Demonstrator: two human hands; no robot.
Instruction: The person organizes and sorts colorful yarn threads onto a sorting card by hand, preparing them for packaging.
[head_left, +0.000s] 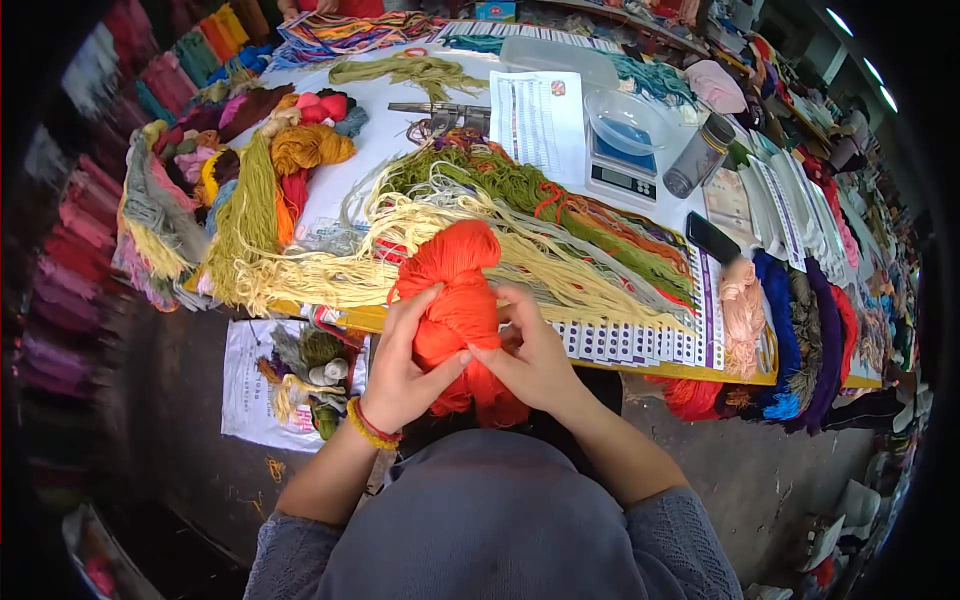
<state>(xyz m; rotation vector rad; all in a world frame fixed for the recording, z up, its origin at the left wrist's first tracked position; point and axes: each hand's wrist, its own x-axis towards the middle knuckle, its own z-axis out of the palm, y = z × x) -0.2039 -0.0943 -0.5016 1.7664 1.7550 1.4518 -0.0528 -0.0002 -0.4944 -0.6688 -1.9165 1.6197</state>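
Observation:
A thick orange-red skein of thread is held up in front of my body at the table's near edge, bunched at the top with loose ends hanging below. My left hand wraps its left side, thumb pressed on the front. From the right, my right hand grips it too, the thumb meeting the strands low on the front. Just behind it, cream threads lie spread over the table, with olive-green threads beyond them. Printed cards with rows of holes run along the near edge.
A digital scale bears a clear bowl, beside a dark jar and a phone. A printed sheet lies behind. Coloured skeins pile up at left; others hang off the right edge. A white sack is on the floor.

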